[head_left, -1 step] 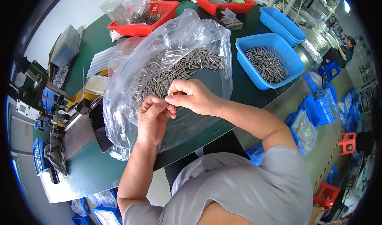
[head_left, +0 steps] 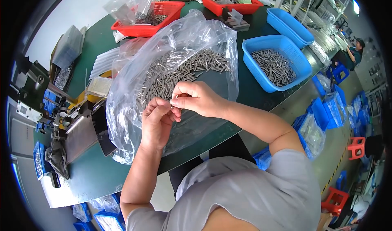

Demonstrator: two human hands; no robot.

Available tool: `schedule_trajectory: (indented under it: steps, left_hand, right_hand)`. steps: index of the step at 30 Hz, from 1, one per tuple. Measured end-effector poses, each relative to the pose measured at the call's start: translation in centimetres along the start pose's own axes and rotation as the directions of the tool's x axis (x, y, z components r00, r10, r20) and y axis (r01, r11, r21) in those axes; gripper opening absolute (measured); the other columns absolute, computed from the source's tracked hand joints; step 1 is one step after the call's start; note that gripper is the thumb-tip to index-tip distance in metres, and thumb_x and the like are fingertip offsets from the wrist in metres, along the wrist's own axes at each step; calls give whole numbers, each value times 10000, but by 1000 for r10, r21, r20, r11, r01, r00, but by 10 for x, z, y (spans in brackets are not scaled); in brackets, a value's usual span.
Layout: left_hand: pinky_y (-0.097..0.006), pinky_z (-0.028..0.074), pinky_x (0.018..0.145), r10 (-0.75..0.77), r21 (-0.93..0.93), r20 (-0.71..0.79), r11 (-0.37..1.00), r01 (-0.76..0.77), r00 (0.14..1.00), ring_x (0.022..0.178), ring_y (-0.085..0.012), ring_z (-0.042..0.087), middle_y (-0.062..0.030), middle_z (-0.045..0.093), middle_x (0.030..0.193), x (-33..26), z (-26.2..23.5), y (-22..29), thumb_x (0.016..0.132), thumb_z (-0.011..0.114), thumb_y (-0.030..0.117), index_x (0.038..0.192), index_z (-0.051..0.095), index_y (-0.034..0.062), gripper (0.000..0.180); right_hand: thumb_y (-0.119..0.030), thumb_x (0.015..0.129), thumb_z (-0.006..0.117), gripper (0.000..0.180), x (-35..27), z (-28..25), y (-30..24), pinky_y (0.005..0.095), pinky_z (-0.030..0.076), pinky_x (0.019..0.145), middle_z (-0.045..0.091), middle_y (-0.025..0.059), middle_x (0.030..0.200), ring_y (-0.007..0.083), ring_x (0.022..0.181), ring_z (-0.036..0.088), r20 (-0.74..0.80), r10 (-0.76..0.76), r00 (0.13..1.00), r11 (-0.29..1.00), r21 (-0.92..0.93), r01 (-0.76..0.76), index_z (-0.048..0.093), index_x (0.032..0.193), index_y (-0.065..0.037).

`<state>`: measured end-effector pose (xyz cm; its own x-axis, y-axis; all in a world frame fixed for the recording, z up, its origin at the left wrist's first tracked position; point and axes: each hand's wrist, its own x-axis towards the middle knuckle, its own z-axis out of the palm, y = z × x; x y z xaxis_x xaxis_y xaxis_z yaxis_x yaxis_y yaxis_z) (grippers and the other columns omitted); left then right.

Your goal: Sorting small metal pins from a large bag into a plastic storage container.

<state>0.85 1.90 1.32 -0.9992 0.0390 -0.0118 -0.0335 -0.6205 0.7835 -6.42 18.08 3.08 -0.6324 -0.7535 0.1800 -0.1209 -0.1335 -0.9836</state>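
Note:
My left hand [head_left: 157, 118] and my right hand [head_left: 200, 99] meet fingertip to fingertip over the near side of a clear plastic bag [head_left: 126, 96]. Both are closed in a pinch. Whatever lies between the fingertips is too small and too covered to make out. Just beyond my hands, a heap of short grey metal pins [head_left: 179, 69] is spread on the bag's plastic. To the right stands a blue basket [head_left: 249, 55], with more such metal pins [head_left: 273, 65] inside.
A second blue basket [head_left: 286, 20] stands behind the first. Two red baskets [head_left: 175, 14] of metal parts sit along the far side. A metal bench device [head_left: 49, 88] occupies the left of the green table [head_left: 98, 178]. Right, a person [head_left: 354, 53] works beyond blue crates [head_left: 320, 112].

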Motion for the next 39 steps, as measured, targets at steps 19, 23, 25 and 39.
schedule_trajectory:
  steps: [19, 23, 25, 39]
  left_hand:
    - [-210, 264, 432, -211, 148, -256, 956, 254, 943, 524, -103, 394, -7, 436, 614, -1, -9, 13, 964, 440, 250, 850, 515, 45, 246]
    - [-268, 458, 661, -13, 66, -311, 997, 35, 950, 714, -163, 538, -93, 558, 847, 6, -15, 14, 850, 506, 6, 944, 516, -2, 95]
    - [-317, 482, 840, 40, 53, -263, 998, -27, 964, 850, -214, 556, -143, 535, 977, 6, -16, 14, 745, 461, -150, 978, 483, -40, 260]
    - [-297, 552, 661, -1, 2, -247, 1000, 1, 969, 788, -228, 639, -168, 607, 921, 7, -20, 15, 949, 427, 87, 1008, 506, -27, 151]
  right_hand:
    - [-178, 871, 618, 136, -35, -96, -39, 204, 405, 567, 584, -16, 734, 49, 641, 506, -632, -569, 525, 717, -695, -59, 610, 906, -47]
    - [-206, 845, 599, 156, -78, -150, -65, 339, 462, 668, 633, 83, 857, 244, 735, 598, -662, -356, 660, 50, -718, -694, 618, 929, -75]
    - [-201, 834, 593, 156, -91, -165, -56, 365, 462, 723, 624, 91, 940, 281, 809, 590, -612, -292, 735, -41, -760, -649, 623, 937, -88]
    - [-91, 776, 582, 127, 6, 4, 3, 385, 498, 596, 579, 84, 841, 271, 733, 613, 409, -131, 903, 366, -827, 427, 608, 900, -94]
